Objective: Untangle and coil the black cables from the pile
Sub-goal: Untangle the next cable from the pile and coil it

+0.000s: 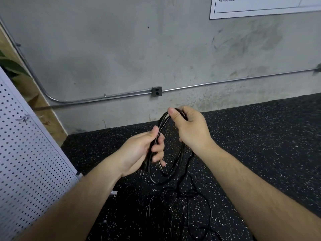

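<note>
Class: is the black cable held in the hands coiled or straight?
Partly coiled: cable loops hang between the left hand and right hand; a tail trails down to the pile.

White wall poster (251,10), cropped Chinese heading, apparently 有氧训练, nothing else legible
</note>
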A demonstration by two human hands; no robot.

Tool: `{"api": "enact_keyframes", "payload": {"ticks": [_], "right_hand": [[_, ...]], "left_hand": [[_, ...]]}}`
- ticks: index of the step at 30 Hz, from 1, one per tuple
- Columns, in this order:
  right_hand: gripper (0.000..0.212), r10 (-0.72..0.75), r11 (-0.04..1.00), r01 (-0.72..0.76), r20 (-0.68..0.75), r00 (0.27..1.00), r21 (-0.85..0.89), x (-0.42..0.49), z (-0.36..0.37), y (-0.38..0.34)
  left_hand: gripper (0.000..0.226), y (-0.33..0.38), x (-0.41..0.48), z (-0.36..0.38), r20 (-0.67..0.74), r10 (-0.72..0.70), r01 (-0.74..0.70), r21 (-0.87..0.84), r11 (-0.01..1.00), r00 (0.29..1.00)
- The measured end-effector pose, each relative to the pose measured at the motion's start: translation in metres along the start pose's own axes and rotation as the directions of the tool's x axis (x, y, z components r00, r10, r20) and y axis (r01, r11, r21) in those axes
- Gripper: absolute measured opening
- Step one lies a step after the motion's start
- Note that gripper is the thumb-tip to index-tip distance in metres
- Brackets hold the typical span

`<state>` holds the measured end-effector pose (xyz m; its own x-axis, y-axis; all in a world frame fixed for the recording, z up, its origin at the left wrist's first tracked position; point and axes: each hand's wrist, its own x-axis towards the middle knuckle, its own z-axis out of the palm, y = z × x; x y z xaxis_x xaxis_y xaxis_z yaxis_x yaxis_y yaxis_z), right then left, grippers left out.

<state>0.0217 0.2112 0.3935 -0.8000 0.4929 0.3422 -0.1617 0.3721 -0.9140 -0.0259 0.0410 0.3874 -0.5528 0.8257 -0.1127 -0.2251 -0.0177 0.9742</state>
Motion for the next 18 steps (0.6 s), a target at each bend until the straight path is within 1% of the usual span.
{"api": "enact_keyframes", "payload": {"ticks": [3,5,7,9,13,16,18], "right_hand": [[0.049,0.01,1.0,-0.009,-0.071,0.997,0.018,0.004,-0.003,-0.005],[0.048,0.038,0.999,-0.037,-0.09,0.995,0.013,0.005,-0.007,-0.007],[0.05,0.038,0.998,-0.042,-0.091,0.995,-0.043,0.005,-0.006,-0.005],[0.049,0.01,0.995,-0.019,-0.091,0.996,-0.102,0.004,-0.002,-0.003],[0.046,-0.065,0.993,0.062,-0.025,0.998,-0.097,0.004,0.001,0.001],[0.042,-0.129,0.984,0.126,-0.009,0.992,-0.122,0.005,-0.001,0.002],[0.042,-0.149,0.977,0.146,-0.008,0.989,-0.157,0.004,-0.001,0.003]], "left_hand": [[0.042,-0.006,-0.001,0.007,0.011,0.006,-0.006,0.036,0.999,1.0],[0.043,-0.009,-0.001,0.011,-0.032,0.031,-0.028,0.069,0.997,0.999],[0.044,-0.011,0.0,0.015,-0.09,0.054,-0.043,0.117,0.992,0.994],[0.042,-0.01,0.0,0.016,-0.1,0.047,-0.034,0.132,0.991,0.994],[0.033,-0.001,-0.006,0.01,-0.001,0.039,-0.039,0.08,0.996,0.999],[0.033,0.001,-0.009,0.01,0.06,0.013,-0.013,-0.006,1.0,0.998],[0.033,-0.001,-0.007,0.015,0.045,-0.001,0.003,-0.044,0.999,0.999]]}}
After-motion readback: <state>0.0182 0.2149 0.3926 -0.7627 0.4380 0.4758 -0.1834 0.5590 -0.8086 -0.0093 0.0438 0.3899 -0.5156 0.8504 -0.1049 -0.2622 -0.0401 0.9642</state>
